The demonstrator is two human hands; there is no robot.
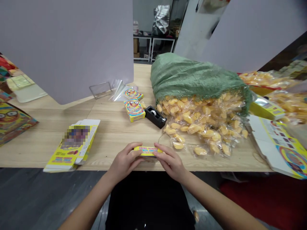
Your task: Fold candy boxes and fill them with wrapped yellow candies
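Note:
A small yellow printed box (148, 151) is held between my two hands at the table's front edge, one narrow side facing up. My left hand (123, 162) grips its left end, thumb above and fingers below. On the right end, my right hand (173, 163) closes with thumb and fingers. Beyond the hands stand two similar yellow boxes, a nearer one (134, 110) and a farther one (132, 93). Beside the nearer box lies a black tape dispenser (155, 117). Several flattened yellow cartons (69, 150) lie stacked to the left.
A green woven sack (192, 75) spills many clear-wrapped yellow pieces (203, 123) over the right side of the table. Clear plastic bags (118, 91) lie near a grey partition (72, 48). At far right rests a large printed carton (275, 143); another printed box (14, 123) stands far left.

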